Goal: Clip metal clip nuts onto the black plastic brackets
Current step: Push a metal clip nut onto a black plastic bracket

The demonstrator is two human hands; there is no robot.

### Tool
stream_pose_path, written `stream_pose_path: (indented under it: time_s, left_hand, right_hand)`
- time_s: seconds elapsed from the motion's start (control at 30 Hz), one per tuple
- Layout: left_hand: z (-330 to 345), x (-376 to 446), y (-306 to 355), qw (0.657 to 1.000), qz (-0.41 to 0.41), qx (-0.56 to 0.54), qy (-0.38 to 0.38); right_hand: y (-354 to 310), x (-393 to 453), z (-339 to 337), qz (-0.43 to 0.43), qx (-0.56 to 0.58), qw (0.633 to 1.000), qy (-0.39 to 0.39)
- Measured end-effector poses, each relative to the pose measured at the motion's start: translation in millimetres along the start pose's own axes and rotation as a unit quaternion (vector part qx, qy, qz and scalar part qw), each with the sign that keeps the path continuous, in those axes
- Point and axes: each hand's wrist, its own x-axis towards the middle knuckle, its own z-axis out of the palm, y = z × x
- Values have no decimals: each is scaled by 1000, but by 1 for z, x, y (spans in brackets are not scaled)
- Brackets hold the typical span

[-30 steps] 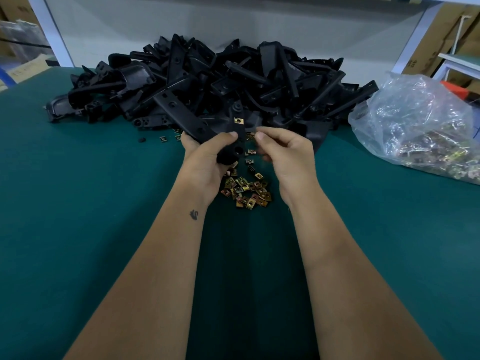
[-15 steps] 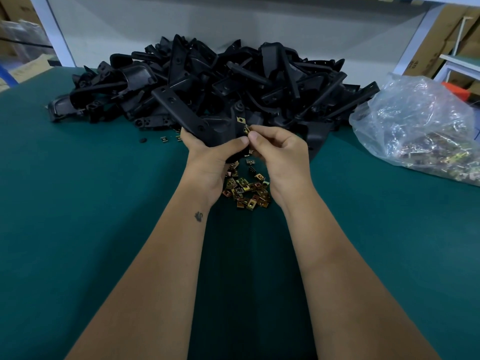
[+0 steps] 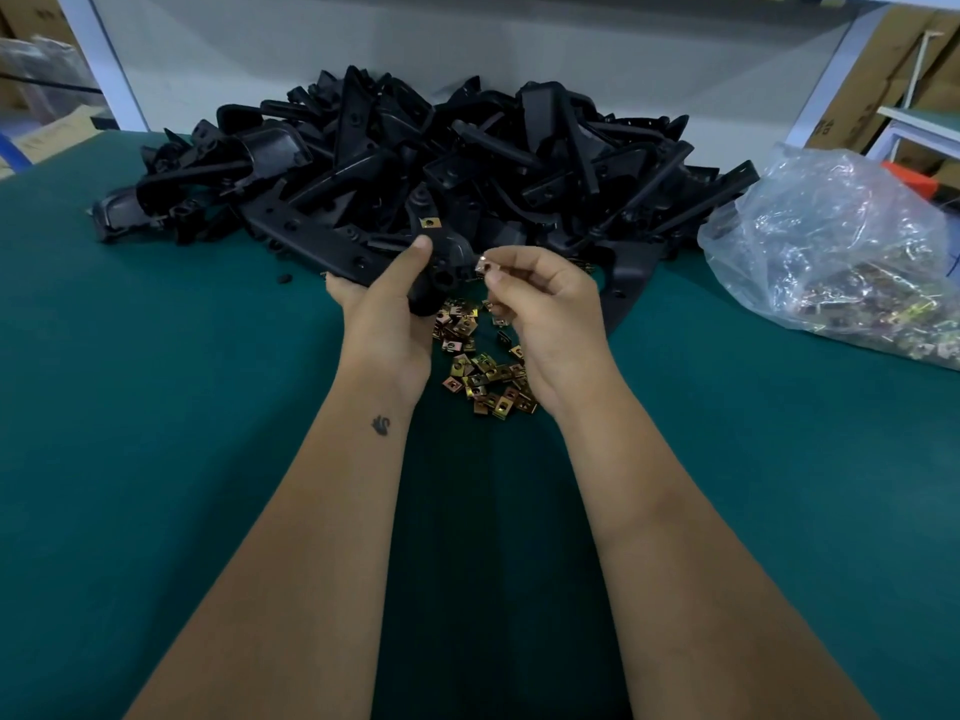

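My left hand [image 3: 387, 314] grips a long black plastic bracket [image 3: 332, 246] above the green table, thumb on its top face. One brass clip nut [image 3: 430, 222] sits clipped on the bracket's upper tab. My right hand [image 3: 545, 309] pinches a second clip nut [image 3: 483, 264] between thumb and forefinger, right beside the bracket's right end. A loose heap of clip nuts [image 3: 480, 366] lies on the mat under and between both hands.
A big pile of black brackets [image 3: 467, 148] fills the back of the green table [image 3: 156, 407]. A clear plastic bag of clip nuts [image 3: 841, 262] lies at the right. A white wall and frame posts stand behind, with cardboard boxes beyond.
My right hand drew back to the right from the bracket with a clip nut pinched in its fingers. The left hand tilted the bracket, and its thumb slid up the top face.
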Motion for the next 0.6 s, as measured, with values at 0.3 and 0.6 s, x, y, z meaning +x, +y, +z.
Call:
stream_pose_path:
  time_s: [0.3,0.6]
  left_hand:
    - [4,-4,0,989,-71,-7,-129]
    - [5,-6,-3,990,-54,-11,-131]
  right_hand:
    - [-5,1,-1,63,71,995,0]
    - [-5,-1,-2,83,130,988,-23]
